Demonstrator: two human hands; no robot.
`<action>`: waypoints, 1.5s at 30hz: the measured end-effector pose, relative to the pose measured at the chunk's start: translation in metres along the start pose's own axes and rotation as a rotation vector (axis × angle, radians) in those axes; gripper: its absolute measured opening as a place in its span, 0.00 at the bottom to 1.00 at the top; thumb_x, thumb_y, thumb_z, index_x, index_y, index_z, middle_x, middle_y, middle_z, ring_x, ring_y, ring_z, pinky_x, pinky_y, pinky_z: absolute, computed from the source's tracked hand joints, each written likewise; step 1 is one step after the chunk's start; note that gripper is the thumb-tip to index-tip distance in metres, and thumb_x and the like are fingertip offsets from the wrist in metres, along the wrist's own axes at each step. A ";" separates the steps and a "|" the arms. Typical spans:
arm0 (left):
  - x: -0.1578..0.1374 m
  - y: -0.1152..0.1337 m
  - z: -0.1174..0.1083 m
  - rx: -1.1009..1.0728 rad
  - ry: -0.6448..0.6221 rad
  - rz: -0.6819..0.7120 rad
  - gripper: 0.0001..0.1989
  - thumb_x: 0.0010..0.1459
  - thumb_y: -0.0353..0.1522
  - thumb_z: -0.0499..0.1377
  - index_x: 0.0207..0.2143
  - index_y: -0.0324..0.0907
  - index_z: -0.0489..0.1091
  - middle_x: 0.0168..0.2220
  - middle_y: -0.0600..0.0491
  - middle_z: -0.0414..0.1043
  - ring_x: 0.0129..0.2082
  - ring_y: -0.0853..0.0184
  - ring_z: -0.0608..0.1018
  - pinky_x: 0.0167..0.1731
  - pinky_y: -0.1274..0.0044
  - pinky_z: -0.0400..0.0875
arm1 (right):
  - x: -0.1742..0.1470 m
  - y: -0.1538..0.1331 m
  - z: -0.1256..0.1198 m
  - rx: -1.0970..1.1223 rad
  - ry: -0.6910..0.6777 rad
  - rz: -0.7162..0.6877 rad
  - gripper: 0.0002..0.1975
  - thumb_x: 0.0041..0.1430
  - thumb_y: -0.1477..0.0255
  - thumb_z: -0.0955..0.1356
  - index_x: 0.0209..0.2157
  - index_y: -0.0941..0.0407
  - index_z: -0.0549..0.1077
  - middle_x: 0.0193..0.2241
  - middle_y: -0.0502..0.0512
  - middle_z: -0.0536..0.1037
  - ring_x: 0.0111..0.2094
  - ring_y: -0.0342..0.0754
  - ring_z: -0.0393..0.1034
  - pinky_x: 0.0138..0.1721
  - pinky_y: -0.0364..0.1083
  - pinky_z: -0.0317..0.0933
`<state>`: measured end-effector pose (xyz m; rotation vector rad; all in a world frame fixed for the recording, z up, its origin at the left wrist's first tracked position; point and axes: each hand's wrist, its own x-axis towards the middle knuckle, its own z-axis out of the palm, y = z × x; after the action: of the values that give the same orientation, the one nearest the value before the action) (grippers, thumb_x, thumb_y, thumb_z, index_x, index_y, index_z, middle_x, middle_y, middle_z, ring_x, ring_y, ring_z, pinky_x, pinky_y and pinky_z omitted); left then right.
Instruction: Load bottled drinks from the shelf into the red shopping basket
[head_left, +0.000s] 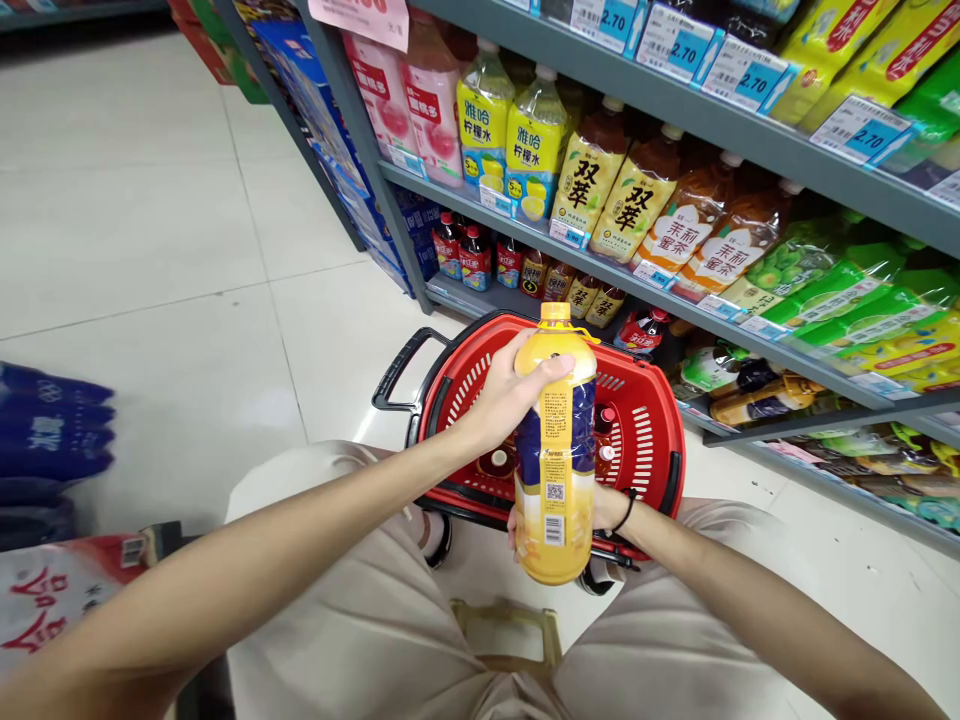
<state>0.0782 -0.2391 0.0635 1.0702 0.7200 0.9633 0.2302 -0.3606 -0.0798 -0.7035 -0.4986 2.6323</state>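
A large bottle of orange juice with a yellow cap stands upright before me, its barcode and small print facing me. My left hand is closed round its upper part, the thumb lying across the front. Lower down, my right hand grips the bottle from behind; most of it is hidden, with fingertips showing at the bottle's left edge. Beneath and beyond the bottle is a red shopping basket with a black handle. Inside the basket are a few bottles, among them a red-capped bottle, partly covered.
Shelves of bottled drinks with price tags run along the right and far side. Shrink-wrapped blue packs and a red-and-white package are at the left. Between my legs is a small stool. Pale floor tiles extend to the left.
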 end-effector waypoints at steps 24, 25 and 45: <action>0.001 -0.004 -0.001 -0.016 0.027 -0.027 0.23 0.57 0.47 0.71 0.43 0.39 0.76 0.38 0.47 0.79 0.33 0.63 0.79 0.33 0.74 0.74 | -0.005 -0.009 0.009 -0.057 -0.050 0.015 0.33 0.66 0.43 0.64 0.41 0.61 0.77 0.41 0.68 0.83 0.42 0.57 0.80 0.56 0.58 0.69; 0.001 -0.004 -0.001 -0.013 0.029 -0.026 0.23 0.57 0.47 0.71 0.43 0.39 0.76 0.37 0.48 0.78 0.33 0.63 0.79 0.34 0.74 0.74 | -0.005 -0.009 0.009 -0.062 -0.042 0.010 0.33 0.67 0.43 0.63 0.41 0.61 0.77 0.41 0.69 0.83 0.42 0.58 0.80 0.57 0.59 0.69; 0.001 0.002 0.004 -0.026 0.069 -0.050 0.29 0.52 0.48 0.73 0.47 0.38 0.72 0.43 0.46 0.79 0.38 0.62 0.80 0.38 0.73 0.75 | -0.008 -0.012 0.008 -0.171 -0.074 0.029 0.42 0.63 0.36 0.60 0.43 0.63 0.77 0.44 0.75 0.82 0.47 0.61 0.80 0.61 0.61 0.66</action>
<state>0.0816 -0.2395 0.0666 0.9964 0.7852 0.9678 0.2351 -0.3559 -0.0651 -0.6706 -0.7479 2.6725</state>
